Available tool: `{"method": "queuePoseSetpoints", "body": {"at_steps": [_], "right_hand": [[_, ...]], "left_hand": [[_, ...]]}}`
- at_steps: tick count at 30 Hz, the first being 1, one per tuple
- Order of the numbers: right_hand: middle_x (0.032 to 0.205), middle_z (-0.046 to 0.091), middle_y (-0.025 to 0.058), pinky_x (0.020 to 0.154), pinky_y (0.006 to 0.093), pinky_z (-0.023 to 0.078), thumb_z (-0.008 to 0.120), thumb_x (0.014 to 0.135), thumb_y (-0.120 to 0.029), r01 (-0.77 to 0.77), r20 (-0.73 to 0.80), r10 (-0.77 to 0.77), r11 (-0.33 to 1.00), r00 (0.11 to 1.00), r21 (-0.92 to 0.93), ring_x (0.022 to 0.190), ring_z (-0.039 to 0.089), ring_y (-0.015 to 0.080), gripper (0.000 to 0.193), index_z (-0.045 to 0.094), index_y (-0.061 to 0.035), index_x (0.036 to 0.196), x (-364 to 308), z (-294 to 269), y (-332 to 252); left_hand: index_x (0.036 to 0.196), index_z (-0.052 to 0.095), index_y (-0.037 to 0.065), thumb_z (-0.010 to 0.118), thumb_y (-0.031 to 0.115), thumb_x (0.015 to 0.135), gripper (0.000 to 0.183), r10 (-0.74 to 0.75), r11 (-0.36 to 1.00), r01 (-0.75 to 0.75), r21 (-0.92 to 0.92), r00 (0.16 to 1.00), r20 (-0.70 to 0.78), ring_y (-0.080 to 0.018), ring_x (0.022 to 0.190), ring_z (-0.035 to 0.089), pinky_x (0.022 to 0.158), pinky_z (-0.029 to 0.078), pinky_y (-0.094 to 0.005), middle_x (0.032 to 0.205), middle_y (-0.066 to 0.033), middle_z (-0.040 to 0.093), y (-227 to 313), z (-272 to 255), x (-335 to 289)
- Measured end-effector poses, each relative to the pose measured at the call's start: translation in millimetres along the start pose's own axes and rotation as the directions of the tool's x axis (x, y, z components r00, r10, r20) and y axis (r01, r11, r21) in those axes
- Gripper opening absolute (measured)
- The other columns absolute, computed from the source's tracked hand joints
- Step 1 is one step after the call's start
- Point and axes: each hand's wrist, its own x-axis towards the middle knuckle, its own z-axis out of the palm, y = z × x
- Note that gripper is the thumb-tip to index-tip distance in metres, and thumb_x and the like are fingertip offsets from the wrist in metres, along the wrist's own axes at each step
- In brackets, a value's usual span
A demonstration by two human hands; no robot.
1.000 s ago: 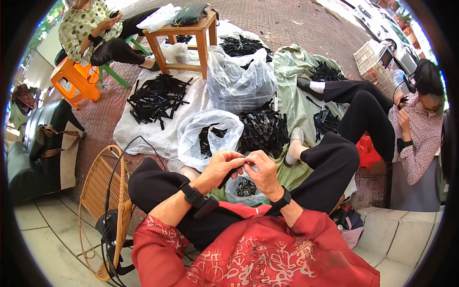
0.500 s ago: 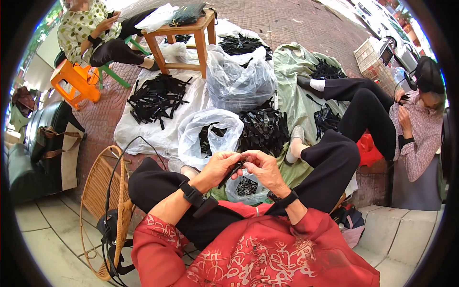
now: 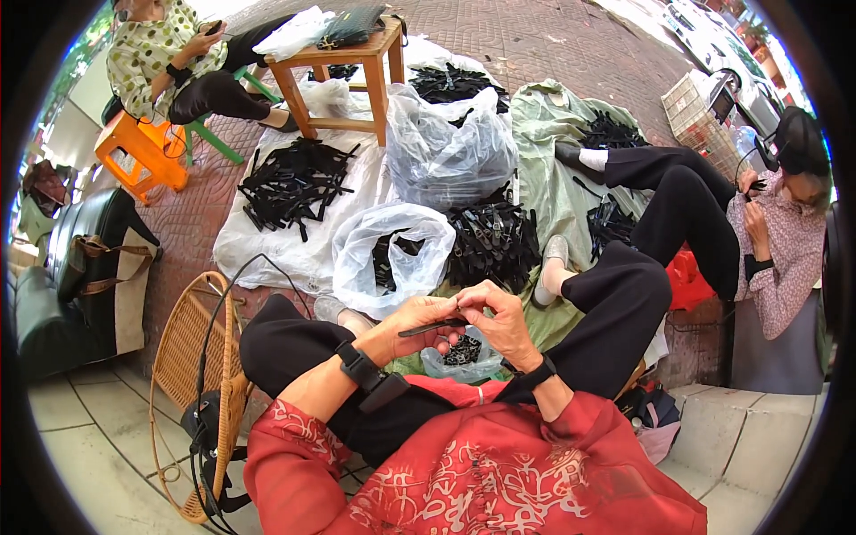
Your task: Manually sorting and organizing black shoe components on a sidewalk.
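Note:
My left hand [image 3: 421,321] is closed around a short black strap [image 3: 432,328], which sticks out toward the left below its fingers. My right hand [image 3: 501,323] meets it at the strap's other end, thumb and fingers pinched there; whether a small part sits between them is hidden. Just below the hands, a clear plastic bag [image 3: 434,364] holds small metal buckles [image 3: 464,350]. Beyond them lie a pile of black straps with buckles [image 3: 492,251] and a whitish plastic bag [image 3: 432,248] with more black straps inside.
A wooden stool [image 3: 379,62] stands beyond a large clear bag [image 3: 437,160] and another strap pile [image 3: 294,183]. One person sits far left near an orange stool [image 3: 138,156], another at right [image 3: 776,241]. A wicker chair [image 3: 192,366] with cables is at my left.
The strap has turned from steeply slanted to nearly level, its free end now pointing left. Both hands stay together, with the right fingers bent higher over the strap's end.

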Motion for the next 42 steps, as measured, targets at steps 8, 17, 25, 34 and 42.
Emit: {"method": "queuePoseSetpoints", "body": {"at_steps": [8,17,25,34,42], "right_hand": [[0.081,0.057,0.0045,0.057,0.0228,0.043,0.063,0.068,-0.001,0.001,-0.01,-0.001,1.0,1.0,-0.019,0.064,0.052,0.0111,0.015,0.058,-0.0022,0.082,0,3,-7],[0.074,0.055,0.0087,0.052,0.0256,0.042,0.063,0.067,-0.003,0.066,0.014,-0.065,0.943,0.998,-0.326,0.059,0.054,0.0173,0.022,0.058,-0.0009,0.088,-3,3,-5],[0.077,0.059,0.0036,0.057,0.0188,0.045,0.06,0.076,-0.003,-0.375,0.019,0.388,0.876,0.922,0.304,0.065,0.052,0.0056,0.021,0.056,0.0023,0.095,-1,-18,8],[0.079,0.059,0.0057,0.06,0.0212,0.046,0.059,0.077,-0.005,-0.389,0.064,0.406,0.8,0.911,0.458,0.066,0.056,0.0094,0.021,0.055,0.0025,0.096,-1,-27,9],[0.079,0.059,0.0058,0.061,0.0218,0.046,0.059,0.078,-0.008,-0.406,0.096,0.412,0.783,0.906,0.472,0.067,0.057,0.0107,0.023,0.055,0.0024,0.098,-4,-28,15]], "left_hand": [[0.088,0.058,0.002,0.052,0.02,0.084,0.019,0.199,0.964,-0.169,0.205,0.97,-0.137,-0.0112,0.056,0.056,0.047,0.047,-0.0229,0.072,-0.0052,0.058,-3,-2,0],[0.088,0.057,0.0,0.052,0.015,0.084,0.017,0.31,0.894,-0.228,0.386,0.936,-0.166,-0.0101,0.055,0.055,0.047,0.046,-0.0225,0.07,-0.005,0.058,-6,2,3],[0.11,0.041,0.002,0.054,-0.001,0.077,0.035,0.247,0.936,-0.195,0.294,0.957,-0.154,-0.0132,0.062,0.057,0.049,0.049,-0.0229,0.088,-0.0107,0.055,-5,7,-2],[0.1,0.048,0.003,0.057,0.001,0.076,0.026,0.306,0.914,-0.233,0.332,0.934,-0.187,-0.007,0.053,0.05,0.039,0.036,-0.0181,0.074,-0.0048,0.053,-4,3,1],[0.101,0.048,0.004,0.056,0.002,0.077,0.026,0.332,0.895,-0.282,0.347,0.939,-0.093,-0.0067,0.05,0.048,0.039,0.034,-0.0171,0.07,-0.0027,0.051,-4,6,-1]]}}
